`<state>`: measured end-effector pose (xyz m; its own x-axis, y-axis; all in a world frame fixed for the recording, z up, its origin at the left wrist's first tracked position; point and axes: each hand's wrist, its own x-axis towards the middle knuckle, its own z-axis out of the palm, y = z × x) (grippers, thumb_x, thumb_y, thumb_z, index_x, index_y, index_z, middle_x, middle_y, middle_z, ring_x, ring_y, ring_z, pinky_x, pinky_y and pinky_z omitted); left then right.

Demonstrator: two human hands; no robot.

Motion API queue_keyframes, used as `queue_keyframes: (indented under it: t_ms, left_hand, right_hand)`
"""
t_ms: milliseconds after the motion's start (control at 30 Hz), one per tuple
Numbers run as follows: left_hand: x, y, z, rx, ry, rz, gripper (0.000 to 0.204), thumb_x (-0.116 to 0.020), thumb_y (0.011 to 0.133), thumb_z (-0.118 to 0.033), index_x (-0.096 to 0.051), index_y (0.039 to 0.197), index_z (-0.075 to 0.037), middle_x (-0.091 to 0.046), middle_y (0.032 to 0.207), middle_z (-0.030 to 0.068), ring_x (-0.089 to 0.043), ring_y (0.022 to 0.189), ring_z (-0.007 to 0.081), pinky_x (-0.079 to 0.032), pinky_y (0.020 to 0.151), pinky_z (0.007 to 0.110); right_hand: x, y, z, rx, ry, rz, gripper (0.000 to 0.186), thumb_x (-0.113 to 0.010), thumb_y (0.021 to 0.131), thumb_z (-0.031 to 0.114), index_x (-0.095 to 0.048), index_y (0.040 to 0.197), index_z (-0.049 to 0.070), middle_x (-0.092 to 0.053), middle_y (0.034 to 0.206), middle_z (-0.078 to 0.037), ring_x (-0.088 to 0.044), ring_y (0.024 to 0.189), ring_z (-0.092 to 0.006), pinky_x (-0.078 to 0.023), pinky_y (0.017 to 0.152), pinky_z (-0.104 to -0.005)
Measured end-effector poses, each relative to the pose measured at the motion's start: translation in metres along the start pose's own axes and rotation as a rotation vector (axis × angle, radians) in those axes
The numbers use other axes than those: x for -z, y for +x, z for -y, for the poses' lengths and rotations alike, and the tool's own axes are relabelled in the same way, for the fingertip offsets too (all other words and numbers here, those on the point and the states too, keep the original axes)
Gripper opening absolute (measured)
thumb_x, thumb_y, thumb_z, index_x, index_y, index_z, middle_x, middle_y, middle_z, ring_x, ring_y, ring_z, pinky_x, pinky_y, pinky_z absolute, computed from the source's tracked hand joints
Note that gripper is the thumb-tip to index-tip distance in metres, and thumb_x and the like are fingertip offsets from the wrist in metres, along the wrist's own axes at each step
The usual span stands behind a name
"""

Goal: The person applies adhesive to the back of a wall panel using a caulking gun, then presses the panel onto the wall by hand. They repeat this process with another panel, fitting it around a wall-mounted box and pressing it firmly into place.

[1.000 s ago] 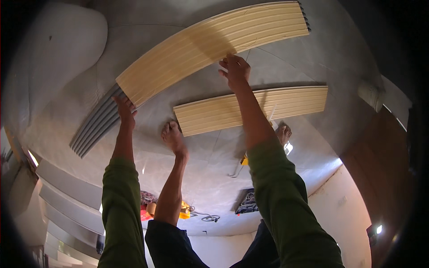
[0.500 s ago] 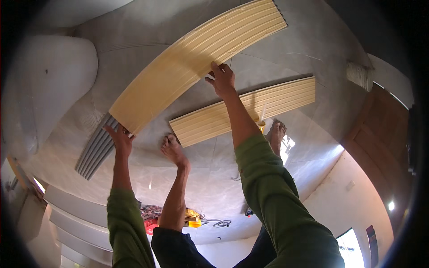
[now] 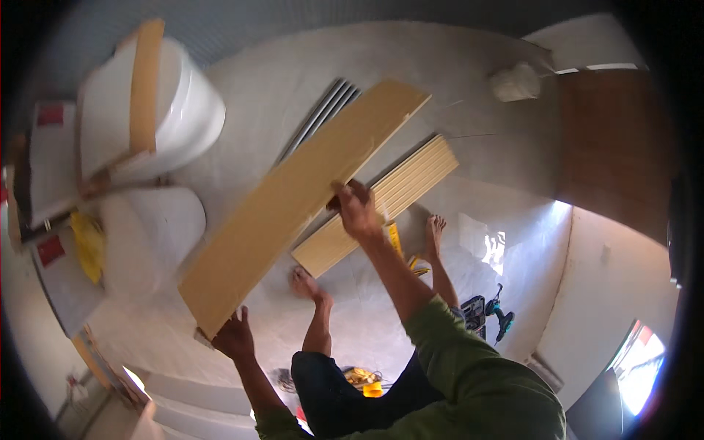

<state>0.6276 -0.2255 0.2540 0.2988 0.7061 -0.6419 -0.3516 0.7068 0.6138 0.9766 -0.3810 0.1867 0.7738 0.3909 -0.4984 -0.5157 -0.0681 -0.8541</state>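
Observation:
A long tan panel point(image 3: 293, 191) slants through the middle of the view, held above the floor with a smooth face showing. My left hand point(image 3: 233, 336) grips its near left end. Farther along, my right hand point(image 3: 356, 209) is closed on its right edge. Beneath the held panel, a ribbed tan panel point(image 3: 411, 176) lies on the floor, partly hidden, just ahead of my feet. Grey ribbed strips point(image 3: 323, 110) show past the held panel's far left edge, on the floor.
Large white rounded objects point(image 3: 194, 110) stand at the left, with a yellow bag point(image 3: 88, 246) nearby. A yellow tube point(image 3: 395, 238) lies near my right foot. A teal and black power drill point(image 3: 504, 323) is at the right, by the wall. An orange roll point(image 3: 372, 389) sits behind my legs.
The held panel's near end has moved lower in the view, and its smooth face now shows along the length instead of partly ribbed. Both hands keep hold; the view has shifted.

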Motion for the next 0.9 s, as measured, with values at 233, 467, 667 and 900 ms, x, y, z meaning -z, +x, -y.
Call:
queue_keyframes:
  t_ms: [233,467,667,900]
  left_hand:
    - [-0.209,-0.159,0.117,-0.018,1.148,0.543,0.033,-0.063,0.092,-0.026,-0.061,0.113,0.0,-0.067,0.093,0.009,-0.066,0.076,0.017,-0.053,0.059,0.028]
    - [-0.473,-0.331,0.212,-0.981,1.236,1.11,0.023,-0.073,0.079,-0.005,-0.064,0.1,-0.001,-0.066,0.08,0.0122,-0.061,0.064,0.0229,-0.049,0.06,0.033]
    - [-0.625,-0.386,0.232,-1.372,1.175,1.078,0.031,-0.076,0.071,-0.004,-0.065,0.101,-0.004,-0.064,0.092,0.0116,-0.061,0.085,0.0302,-0.048,0.073,0.039]
    - [-0.684,-0.465,0.183,-1.749,1.222,1.064,0.031,-0.077,0.07,-0.014,-0.066,0.098,-0.008,-0.06,0.093,0.0054,-0.056,0.086,0.0285,-0.04,0.074,0.044]
  right_hand:
    - [0.089,-0.082,0.197,0.21,0.438,-0.235,0.026,-0.06,0.09,0.021,-0.055,0.099,-0.003,-0.059,0.073,-0.006,-0.057,0.059,-0.0127,-0.047,0.051,-0.0268]
    - [0.249,-0.132,0.336,0.389,0.607,-0.396,0.027,-0.059,0.09,0.014,-0.051,0.105,-0.007,-0.062,0.092,-0.014,-0.064,0.073,-0.0194,-0.056,0.062,-0.0337]
    - [0.347,-0.155,0.462,0.539,0.479,-0.543,0.024,-0.062,0.088,0.01,-0.052,0.103,-0.005,-0.062,0.091,-0.012,-0.062,0.074,-0.0167,-0.053,0.063,-0.0306]
    - [0.356,-0.257,0.577,0.9,0.323,-0.568,0.023,-0.062,0.086,0.009,-0.051,0.102,-0.002,-0.062,0.086,-0.009,-0.062,0.074,-0.0145,-0.052,0.066,-0.0281]
